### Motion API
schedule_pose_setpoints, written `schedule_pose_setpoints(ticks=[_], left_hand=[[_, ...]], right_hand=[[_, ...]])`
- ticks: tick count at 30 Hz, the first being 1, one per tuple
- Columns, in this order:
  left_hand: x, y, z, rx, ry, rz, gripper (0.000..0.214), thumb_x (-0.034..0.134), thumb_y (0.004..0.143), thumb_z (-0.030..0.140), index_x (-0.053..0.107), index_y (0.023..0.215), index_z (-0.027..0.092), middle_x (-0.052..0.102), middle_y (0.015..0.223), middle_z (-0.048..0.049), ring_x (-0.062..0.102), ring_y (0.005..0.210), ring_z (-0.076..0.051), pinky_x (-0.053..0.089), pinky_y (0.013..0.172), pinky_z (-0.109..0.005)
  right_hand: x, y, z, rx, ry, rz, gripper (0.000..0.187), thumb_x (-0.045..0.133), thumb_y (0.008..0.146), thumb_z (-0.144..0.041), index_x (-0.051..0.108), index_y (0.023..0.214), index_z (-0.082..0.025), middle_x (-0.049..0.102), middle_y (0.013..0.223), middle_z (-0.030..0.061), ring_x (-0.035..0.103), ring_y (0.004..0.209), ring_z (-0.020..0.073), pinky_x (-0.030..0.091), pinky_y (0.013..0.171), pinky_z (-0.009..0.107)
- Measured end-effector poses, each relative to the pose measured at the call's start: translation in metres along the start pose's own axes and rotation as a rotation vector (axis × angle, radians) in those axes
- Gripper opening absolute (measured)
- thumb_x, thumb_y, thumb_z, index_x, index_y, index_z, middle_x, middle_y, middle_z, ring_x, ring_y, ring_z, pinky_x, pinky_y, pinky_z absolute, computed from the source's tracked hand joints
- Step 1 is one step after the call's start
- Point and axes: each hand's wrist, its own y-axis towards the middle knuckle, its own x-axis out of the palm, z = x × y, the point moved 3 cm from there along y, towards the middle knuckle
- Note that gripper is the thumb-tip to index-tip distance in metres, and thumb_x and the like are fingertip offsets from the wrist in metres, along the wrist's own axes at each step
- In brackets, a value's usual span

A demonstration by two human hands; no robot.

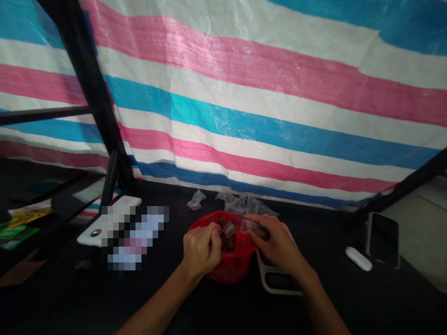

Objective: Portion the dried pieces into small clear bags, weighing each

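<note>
Red plastic bag (pixel 226 272): set on the black table (pixel 209 309) between the two hands, its mouth spread wide and facing up.
Brown pieces (pixel 228 243): held inside the red plastic bag; what they are cannot be told. Something clear and shiny is seen among them.
Left hand (pixel 202 246): placed at the left side of the mouth, fingers curled inward and thumb laid on top; whether the rim is pinched cannot be told.
Right hand (pixel 277 237): held over the right side of the rim, a small clear bag (pixel 248 226) gripped between thumb and fingers; something brown is seen at its right end.
Pale-edged device (pixel 281 292): partly covered by the right hand and forearm, just right of the red plastic bag, a dark panel shown at its near end.
Crumpled clear bags (pixel 239 202): strewn behind the red plastic bag, close to the striped sheet (pixel 223 116).
Right end of the table: occupied by a dark-screened phone (pixel 384 239) and a small white case (pixel 358 259) just beside it.
Left end: taken up by a white object (pixel 124 207), partly blurred out in blocks, with a green packet (pixel 19 236) and a yellow packet (pixel 31 212) farther left.
Black frame (pixel 92 97): slanted in front of the sheet.
</note>
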Motion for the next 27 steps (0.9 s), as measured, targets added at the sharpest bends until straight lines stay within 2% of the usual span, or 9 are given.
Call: schedule_pose_setpoints(ticks=[2, 6, 9, 13, 16, 21, 27], left_hand=[[0.001, -0.001, 0.0, 0.002, -0.001, -0.005, 0.034, 0.036, 0.097, 0.016, 0.055, 0.069, 0.021, 0.053, 0.048, 0.0038, 0.053, 0.041, -0.012, 0.038, 0.049, -0.026], [0.002, -0.002, 0.0, 0.022, -0.005, -0.017, 0.034, 0.036, 0.097, 0.016, 0.057, 0.07, 0.02, 0.053, 0.048, 0.0043, 0.054, 0.041, -0.012, 0.038, 0.048, -0.026], [0.001, -0.002, 0.0, 0.034, 0.001, -0.019, 0.033, 0.037, 0.097, 0.016, 0.058, 0.071, 0.02, 0.055, 0.05, 0.0037, 0.055, 0.042, -0.012, 0.04, 0.049, -0.027], [-0.001, -0.002, -0.001, 0.045, -0.01, -0.014, 0.033, 0.037, 0.097, 0.016, 0.058, 0.071, 0.02, 0.057, 0.052, 0.0031, 0.056, 0.043, -0.012, 0.041, 0.051, -0.027], [-0.004, 0.0, -0.001, 0.054, -0.014, -0.007, 0.033, 0.037, 0.096, 0.016, 0.058, 0.071, 0.02, 0.056, 0.051, 0.0034, 0.055, 0.043, -0.012, 0.041, 0.051, -0.027], [-0.007, 0.004, -0.003, 0.062, 0.019, 0.021, 0.034, 0.037, 0.096, 0.015, 0.059, 0.071, 0.019, 0.059, 0.053, 0.0026, 0.057, 0.045, -0.012, 0.042, 0.052, -0.027], [-0.004, 0.004, -0.006, 0.005, 0.117, -0.041, 0.035, 0.039, 0.096, 0.017, 0.06, 0.069, 0.02, 0.057, 0.05, 0.0028, 0.057, 0.044, -0.013, 0.039, 0.052, -0.027]], right_hand=[[-0.018, -0.009, 0.016, 0.069, 0.054, 0.018, 0.035, 0.058, 0.09, -0.027, 0.067, 0.124, -0.028, 0.073, 0.112, 0.0058, 0.066, 0.102, 0.027, 0.05, 0.093, 0.045], [-0.042, -0.029, 0.039, 0.077, 0.163, -0.111, 0.053, 0.059, 0.08, -0.019, 0.061, 0.132, -0.027, 0.064, 0.134, 0.0078, 0.056, 0.126, 0.0293, 0.042, 0.109, 0.05], [-0.054, -0.036, 0.045, 0.025, 0.193, -0.045, 0.059, 0.056, 0.078, -0.019, 0.057, 0.136, -0.027, 0.055, 0.143, 0.0083, 0.046, 0.136, 0.0307, 0.033, 0.115, 0.053], [-0.059, -0.034, 0.049, 0.02, 0.103, 0.144, 0.055, 0.052, 0.073, -0.015, 0.062, 0.126, -0.027, 0.061, 0.131, 0.0083, 0.049, 0.129, 0.0316, 0.036, 0.112, 0.053], [-0.058, -0.031, 0.052, 0.037, 0.014, 0.211, 0.054, 0.049, 0.067, -0.011, 0.067, 0.115, -0.027, 0.065, 0.12, 0.0065, 0.054, 0.12, 0.0304, 0.04, 0.106, 0.051], [-0.056, -0.029, 0.053, 0.01, 0.013, 0.272, 0.047, 0.046, 0.067, -0.012, 0.07, 0.105, -0.027, 0.068, 0.108, 0.0055, 0.058, 0.111, 0.029, 0.043, 0.099, 0.049], [-0.058, -0.028, 0.05, 0.009, 0.018, 0.256, 0.043, 0.048, 0.066, -0.014, 0.07, 0.101, -0.025, 0.069, 0.104, 0.0065, 0.058, 0.107, 0.0298, 0.043, 0.096, 0.048]])
